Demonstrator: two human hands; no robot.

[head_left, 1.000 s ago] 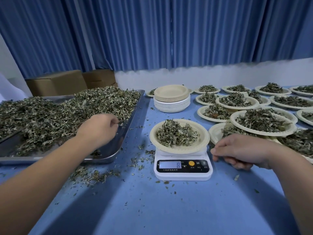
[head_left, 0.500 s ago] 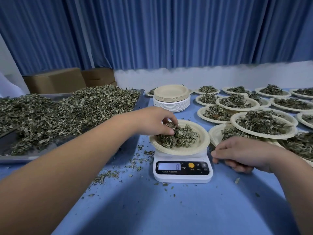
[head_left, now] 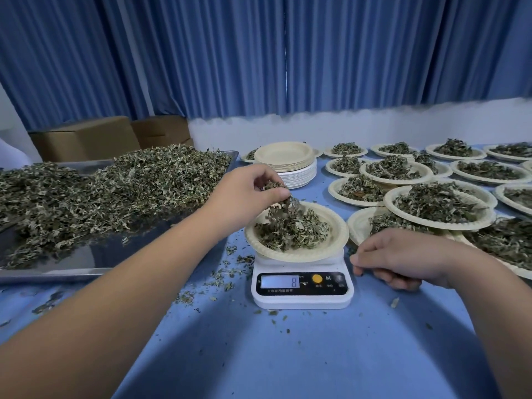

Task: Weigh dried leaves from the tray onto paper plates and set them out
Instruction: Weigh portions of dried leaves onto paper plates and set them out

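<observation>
On the blue table (head_left: 288, 355) we see a metal tray (head_left: 86, 257) at left, heaped with dried leaves (head_left: 115, 191). At right, filled plates (head_left: 440, 226) overlap in rows, and a stack of empty plates (head_left: 285, 154) stands at centre. A paper plate (head_left: 336, 240) holding a small leaf pile sits on the white scale (head_left: 302, 295). Above it our left hand (head_left: 244, 194) pinches a tuft of leaves between thumb and fingertips. Our right hand (head_left: 403, 254) rests beside the scale, fingers loosely curled.
</observation>
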